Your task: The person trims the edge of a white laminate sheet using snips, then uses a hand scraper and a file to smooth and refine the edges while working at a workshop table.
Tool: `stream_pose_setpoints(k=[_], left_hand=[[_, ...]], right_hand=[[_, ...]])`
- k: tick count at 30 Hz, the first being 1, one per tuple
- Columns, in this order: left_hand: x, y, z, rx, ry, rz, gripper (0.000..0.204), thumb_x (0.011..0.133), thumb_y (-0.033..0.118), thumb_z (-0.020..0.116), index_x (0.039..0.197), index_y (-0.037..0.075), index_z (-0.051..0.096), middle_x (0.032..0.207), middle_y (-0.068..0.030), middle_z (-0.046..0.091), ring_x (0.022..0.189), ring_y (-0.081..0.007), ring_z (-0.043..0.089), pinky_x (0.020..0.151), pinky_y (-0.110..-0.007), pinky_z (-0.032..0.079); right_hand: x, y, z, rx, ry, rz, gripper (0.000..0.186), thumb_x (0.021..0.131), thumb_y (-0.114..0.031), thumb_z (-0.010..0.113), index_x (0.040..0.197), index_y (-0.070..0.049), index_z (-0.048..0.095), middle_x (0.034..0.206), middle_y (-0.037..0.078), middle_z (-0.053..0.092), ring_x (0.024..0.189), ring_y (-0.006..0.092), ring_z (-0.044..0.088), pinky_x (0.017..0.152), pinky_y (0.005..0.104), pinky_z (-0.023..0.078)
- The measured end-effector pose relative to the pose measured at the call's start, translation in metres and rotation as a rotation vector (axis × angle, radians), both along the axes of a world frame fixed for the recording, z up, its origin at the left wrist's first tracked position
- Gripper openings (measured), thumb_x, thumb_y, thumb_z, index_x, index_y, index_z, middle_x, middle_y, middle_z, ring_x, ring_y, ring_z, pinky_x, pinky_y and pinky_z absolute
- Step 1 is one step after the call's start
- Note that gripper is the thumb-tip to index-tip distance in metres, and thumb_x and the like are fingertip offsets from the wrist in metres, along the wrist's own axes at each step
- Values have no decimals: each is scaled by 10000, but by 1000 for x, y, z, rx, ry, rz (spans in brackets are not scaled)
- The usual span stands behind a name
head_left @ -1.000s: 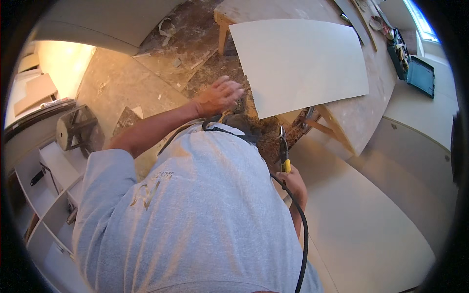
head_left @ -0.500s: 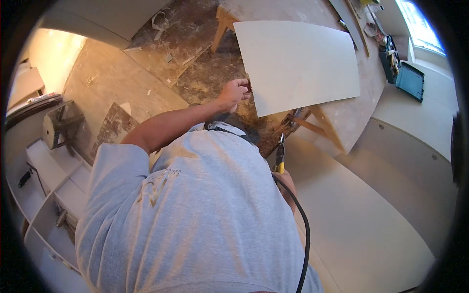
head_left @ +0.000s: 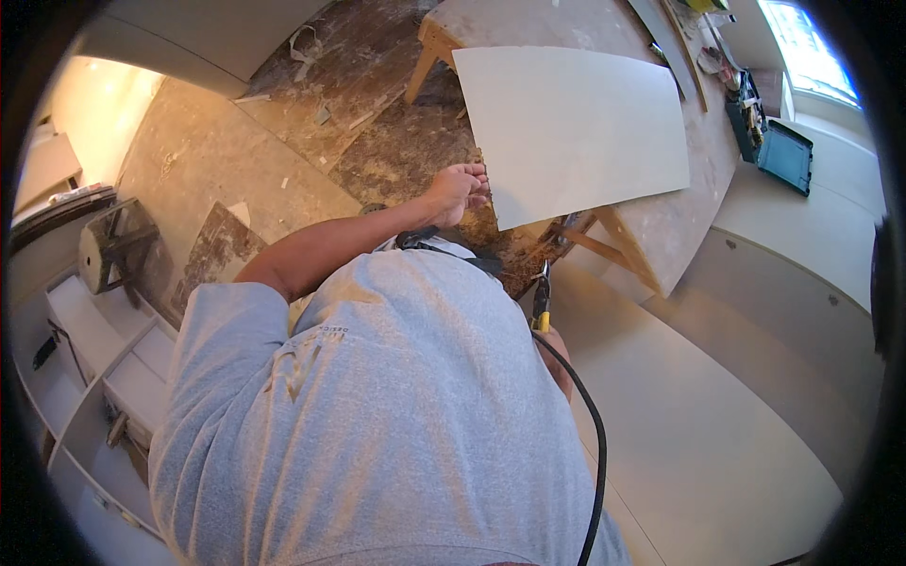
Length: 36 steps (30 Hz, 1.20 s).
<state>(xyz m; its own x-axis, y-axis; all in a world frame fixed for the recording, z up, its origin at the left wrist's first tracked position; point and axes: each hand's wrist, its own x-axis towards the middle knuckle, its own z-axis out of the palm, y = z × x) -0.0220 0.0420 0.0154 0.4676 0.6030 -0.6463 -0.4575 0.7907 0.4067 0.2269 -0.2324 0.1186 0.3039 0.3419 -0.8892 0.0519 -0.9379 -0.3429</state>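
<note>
Left hand (head_left: 458, 191): arm stretched forward over the grey T-shirt (head_left: 377, 424), fingers curled and pressing on the near left edge of the pale rectangular panel (head_left: 576, 127), gripping nothing else. Pale rectangular panel: lies flat across a dusty workbench (head_left: 698, 189), its near corner overhanging the bench edge above the wooden trestle legs (head_left: 613, 250); the hand touches it at that overhanging side. Right hand (head_left: 559, 357): low by the person's right hip, mostly hidden behind the shirt, closed around the grip of a corded power tool (head_left: 542, 300) with a black and yellow body; only a narrow part of the tool shows, so its kind cannot be told. Black cable (head_left: 595, 443): runs from the tool down past the hip toward the lower edge of the view. Floor (head_left: 283, 123): bare, stained boards strewn with sawdust and small offcuts, thickest beneath the panel's near edge. Open blue-green tool case (head_left: 779, 151): on the far right, beyond the workbench, well apart from both hands. Large light sheet (head_left: 717, 443): lying on the right, just beside the person. White shelving unit (head_left: 94, 358): lower left, compartments facing up. Round stool-like stand (head_left: 109, 250): left, near the shelving
</note>
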Motion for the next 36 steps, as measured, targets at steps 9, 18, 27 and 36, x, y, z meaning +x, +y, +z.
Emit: stream_pose_setpoints(k=[9, 18, 27, 36], left_hand=[[-20, 10, 15, 47, 193, -140, 396, 917, 19, 606, 1305, 41, 529, 1040, -51, 650, 908, -134, 629, 740, -320, 502], [-51, 6, 53, 340, -167, -539, 492, 937, 126, 748, 1353, 31, 503, 1179, -80, 638, 1014, -175, 665, 874, -335, 570], [-101, -7, 21, 327, 43, -425, 161, 966, 162, 722, 1024, 33, 644, 931, -73, 684, 844, -165, 684, 800, -340, 584], [-163, 48, -19, 327, 400, -236, 463, 964, 402, 710, 1197, 17, 602, 1050, -93, 684, 909, -198, 662, 805, -361, 565]], right_hand=[[-27, 34, 70, 260, 144, -10, 268, 848, -129, 726, 1080, -35, 630, 857, 9, 615, 763, 143, 582, 686, 324, 480], [-91, 115, 63, 303, 344, 273, 319, 937, -203, 706, 1185, -27, 606, 884, -13, 586, 761, 107, 537, 709, 278, 461], [-125, 130, 52, 217, 362, 371, 210, 882, -73, 650, 1083, -11, 638, 886, 6, 618, 766, 109, 532, 705, 274, 454], [-125, 97, 36, 318, 493, 323, 456, 869, -106, 705, 1294, 0, 579, 1149, 40, 627, 1012, 121, 565, 880, 259, 468]])
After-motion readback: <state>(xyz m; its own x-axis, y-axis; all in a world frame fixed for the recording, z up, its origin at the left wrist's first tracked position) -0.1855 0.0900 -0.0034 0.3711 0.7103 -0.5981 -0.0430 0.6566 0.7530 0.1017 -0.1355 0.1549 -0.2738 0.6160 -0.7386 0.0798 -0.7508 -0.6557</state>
